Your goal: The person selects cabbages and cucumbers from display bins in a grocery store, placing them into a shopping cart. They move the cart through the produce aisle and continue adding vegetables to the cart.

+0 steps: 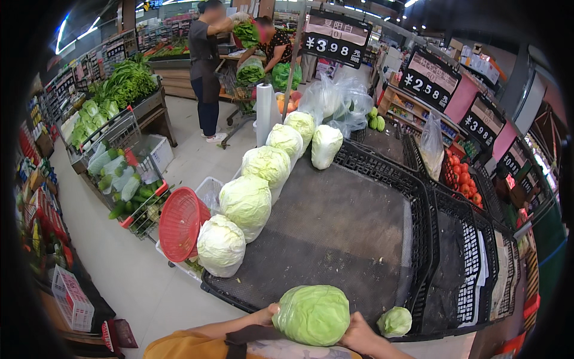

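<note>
The head camera looked down on a grocery display. The left hand (pixel 270 313) and the right hand (pixel 357 335) gripped a wrapped green cabbage (pixel 312 315) from either side, held at the near edge of a large black crate tray (pixel 335 239). The cabbage sat in clear film, its leaves pale green.

Just right of it, a small cabbage (pixel 394 321) lay on the near right corner of the tray. Along the tray's left side ran a row of wrapped pale cabbages (pixel 246 202), from the near left up to the far end, each touching or just beside the next. At the far end lay bunched clear plastic bags (pixel 336 99) beside a white roll of bags (pixel 263 111).

Left of the tray, a red round basket (pixel 178 224) leaned on its side against a white crate. Further left stood a shopping cart (pixel 128 179) loaded with green vegetables.

Right of the tray were empty black crates (pixel 472 263), and beyond them red tomatoes (pixel 461 173). Above hung black rectangular price signs (pixel 336 37) with white figures, some backed by pink boards, in a line running to the right.

Far off, two people (pixel 206 66) handled leafy greens at a counter.
</note>
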{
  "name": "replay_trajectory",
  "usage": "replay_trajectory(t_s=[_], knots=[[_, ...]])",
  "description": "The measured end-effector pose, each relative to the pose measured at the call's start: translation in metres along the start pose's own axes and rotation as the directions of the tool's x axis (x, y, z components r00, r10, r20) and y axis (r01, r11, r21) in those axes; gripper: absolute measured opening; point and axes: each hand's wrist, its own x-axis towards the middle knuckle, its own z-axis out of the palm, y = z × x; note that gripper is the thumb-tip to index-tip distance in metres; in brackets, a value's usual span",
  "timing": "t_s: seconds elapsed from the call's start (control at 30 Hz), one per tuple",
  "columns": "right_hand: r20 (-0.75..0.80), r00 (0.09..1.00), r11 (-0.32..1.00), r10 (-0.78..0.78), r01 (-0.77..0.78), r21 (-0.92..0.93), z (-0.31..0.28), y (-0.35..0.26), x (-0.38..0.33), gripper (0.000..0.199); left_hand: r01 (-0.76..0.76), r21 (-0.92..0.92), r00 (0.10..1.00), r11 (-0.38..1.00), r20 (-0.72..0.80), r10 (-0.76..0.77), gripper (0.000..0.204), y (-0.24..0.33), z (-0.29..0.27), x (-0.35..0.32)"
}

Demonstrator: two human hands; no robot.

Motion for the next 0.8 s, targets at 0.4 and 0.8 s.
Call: replay_trajectory(t_s=[0.4,0.8], knots=[[0.121,0.685,0.626,0.719,-0.713,0.315,-0.057,-0.004,-0.022,0.078,-0.128,0.120,0.903,0.985,-0.396,0.165,0.064,0.009,0.011,0.013],[-0.366,0.486,0.584,0.793,-0.438,0.683,0.025,-0.034,-0.012,0.105,-0.047,0.378,0.993,0.924,-0.080,0.084,0.086,0.059,0.086,0.076]])
